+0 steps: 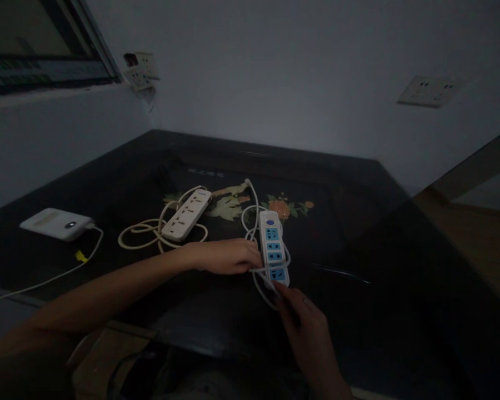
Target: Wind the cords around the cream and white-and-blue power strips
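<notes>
A white power strip with blue socket faces [275,244] lies on the dark table, its white cord [254,200] looped around and across it. At the strip's left side, my left hand [231,256] has its fingers closed on a stretch of that cord. My right hand [306,322] is at the strip's near end, thumb and fingers pinched on the cord there. To the left rests a second power strip [187,214], cream-white, with its cord [139,236] lying in loose loops around it. Neither hand touches that one.
On the table's left part lies a white box-shaped device [56,223] with a thin cable [94,253] bearing a yellow tag [81,256]. The dark table [358,222] has a printed flower picture. Wall sockets [427,91] are on the back wall, and others [139,75] hang in the corner.
</notes>
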`<state>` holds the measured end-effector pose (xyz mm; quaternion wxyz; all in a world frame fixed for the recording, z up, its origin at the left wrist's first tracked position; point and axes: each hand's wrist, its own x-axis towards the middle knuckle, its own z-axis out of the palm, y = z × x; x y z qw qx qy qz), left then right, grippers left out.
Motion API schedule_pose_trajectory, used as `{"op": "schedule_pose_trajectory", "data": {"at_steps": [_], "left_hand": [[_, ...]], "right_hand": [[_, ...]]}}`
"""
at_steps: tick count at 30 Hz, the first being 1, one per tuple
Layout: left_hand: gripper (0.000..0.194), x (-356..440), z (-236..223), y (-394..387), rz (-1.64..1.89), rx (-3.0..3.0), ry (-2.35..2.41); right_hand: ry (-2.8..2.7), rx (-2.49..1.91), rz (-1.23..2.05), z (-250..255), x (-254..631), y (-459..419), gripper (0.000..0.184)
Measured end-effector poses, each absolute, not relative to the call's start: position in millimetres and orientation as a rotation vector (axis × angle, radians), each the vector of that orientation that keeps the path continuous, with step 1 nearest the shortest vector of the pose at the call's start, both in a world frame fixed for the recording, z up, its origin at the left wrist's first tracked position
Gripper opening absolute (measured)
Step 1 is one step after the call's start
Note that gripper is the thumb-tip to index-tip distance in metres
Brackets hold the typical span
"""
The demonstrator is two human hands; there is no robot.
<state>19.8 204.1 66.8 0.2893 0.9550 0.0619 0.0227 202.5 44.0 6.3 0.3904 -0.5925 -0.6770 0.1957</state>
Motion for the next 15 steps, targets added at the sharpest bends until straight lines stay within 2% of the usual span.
{"op": "schedule_pose_trajectory", "data": {"at_steps": [8, 11, 15], "left_hand": [[0.029, 21, 68, 208, 0.094, 2.465, 0.147], [0.023, 22, 65, 206, 0.155, 2.516, 0.176], [0.019, 21, 63, 205, 0.226, 2.704, 0.171]], "right_hand": [[-1.605, -1.576, 0.487, 7, 196, 52, 0.023], [-1.589, -1.598, 0.487, 8, 196, 53, 0.022], [-1.555, -1.641, 0.351, 14, 204, 59, 0.02]]}}
